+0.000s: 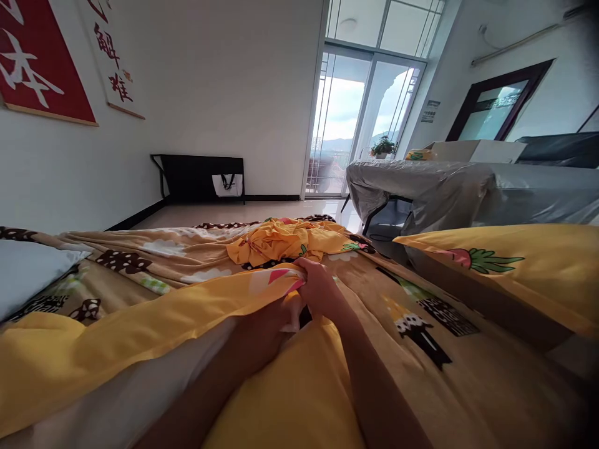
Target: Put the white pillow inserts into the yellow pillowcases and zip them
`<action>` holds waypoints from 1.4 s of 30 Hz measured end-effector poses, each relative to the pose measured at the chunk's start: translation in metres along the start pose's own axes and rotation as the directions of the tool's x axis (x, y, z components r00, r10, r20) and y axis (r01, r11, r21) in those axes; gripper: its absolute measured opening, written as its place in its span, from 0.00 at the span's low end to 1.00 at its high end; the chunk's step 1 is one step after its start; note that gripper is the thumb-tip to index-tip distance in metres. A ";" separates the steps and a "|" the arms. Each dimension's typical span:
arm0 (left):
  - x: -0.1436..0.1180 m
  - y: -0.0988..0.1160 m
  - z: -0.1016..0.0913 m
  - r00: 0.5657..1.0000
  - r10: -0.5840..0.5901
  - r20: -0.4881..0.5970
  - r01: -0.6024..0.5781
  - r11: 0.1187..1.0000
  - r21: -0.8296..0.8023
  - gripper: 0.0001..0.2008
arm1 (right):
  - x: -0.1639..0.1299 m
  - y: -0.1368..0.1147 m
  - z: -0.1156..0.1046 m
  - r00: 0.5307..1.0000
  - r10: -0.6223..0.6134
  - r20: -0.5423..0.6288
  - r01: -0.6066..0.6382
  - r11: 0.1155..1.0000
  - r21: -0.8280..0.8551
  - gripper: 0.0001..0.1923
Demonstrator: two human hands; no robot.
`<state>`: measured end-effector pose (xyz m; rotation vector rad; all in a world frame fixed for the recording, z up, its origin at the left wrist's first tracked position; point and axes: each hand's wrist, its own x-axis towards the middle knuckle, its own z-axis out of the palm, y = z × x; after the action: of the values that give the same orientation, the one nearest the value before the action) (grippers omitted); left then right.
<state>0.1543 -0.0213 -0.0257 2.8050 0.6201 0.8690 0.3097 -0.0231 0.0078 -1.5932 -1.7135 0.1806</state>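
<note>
My right hand [321, 290] grips the edge of a yellow printed cover [140, 324] that lies over my lap. My left hand [276, 321] reaches in under that same edge, its fingers mostly hidden by the cloth and closed on it beside a white inner layer [116, 399]. Both forearms stretch forward from the bottom of the view. Beyond the hands lies a bunched yellow cloth [285, 240] on a brown patterned blanket [421, 324].
A yellow pillow [515, 268] with a carrot print sits at the right, a white pillow [28, 268] at the left. Farther off stand a grey covered table [444, 187] with a box, a black bench [201, 174] by the wall, and glass balcony doors [355, 118].
</note>
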 end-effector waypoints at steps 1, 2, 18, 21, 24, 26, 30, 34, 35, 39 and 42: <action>0.000 0.000 0.001 1.000 0.018 -0.006 -0.018 0.999 0.029 0.17 | -0.001 -0.001 -0.001 1.000 -0.007 0.020 0.007 1.000 -0.018 0.12; -0.001 -0.001 0.003 0.999 0.047 -0.011 -0.046 0.996 0.077 0.21 | -0.002 -0.002 -0.003 0.999 -0.022 0.039 0.023 0.999 -0.032 0.11; -0.018 -0.016 0.020 0.994 0.058 0.098 -0.090 0.928 0.362 0.12 | -0.001 -0.005 0.002 0.999 -0.048 0.014 0.044 0.977 0.207 0.08; -0.016 -0.015 0.019 0.991 0.044 0.125 -0.081 0.948 0.309 0.12 | 0.001 -0.002 0.005 0.997 -0.073 0.020 0.065 0.961 0.269 0.07; -0.015 -0.013 0.016 0.989 0.045 0.137 -0.078 0.966 0.248 0.14 | 0.002 0.001 0.009 0.998 -0.062 -0.025 0.067 0.954 0.291 0.06; -0.014 -0.011 0.014 0.990 0.036 0.139 -0.066 0.973 0.220 0.17 | 0.003 0.002 0.012 0.997 -0.038 -0.060 0.054 0.955 0.291 0.04; -0.011 -0.005 0.009 0.991 -0.009 0.130 -0.017 0.979 0.202 0.20 | 0.003 0.003 0.014 0.998 -0.041 -0.054 0.053 0.969 0.242 0.05; -0.005 -0.001 0.007 0.998 -0.009 0.069 -0.001 0.991 0.135 0.23 | 0.002 0.002 0.011 0.997 -0.068 0.043 0.061 0.987 0.147 0.08; -0.005 -0.001 0.008 0.998 -0.023 0.055 0.016 0.991 0.131 0.23 | 0.001 0.001 0.010 0.994 -0.081 0.070 0.071 0.990 0.123 0.08; -0.006 -0.005 0.014 0.996 -0.076 0.046 0.068 0.985 0.158 0.25 | -0.004 0.000 0.008 0.987 -0.107 0.120 0.102 0.994 0.045 0.11; -0.009 -0.008 0.017 0.994 -0.091 0.060 0.077 0.975 0.207 0.27 | -0.005 0.001 0.010 0.996 -0.045 0.075 0.050 0.997 -0.062 0.14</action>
<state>0.1549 -0.0177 -0.0465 2.9489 0.8560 0.7269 0.3037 -0.0234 -0.0016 -1.6084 -1.8288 0.1640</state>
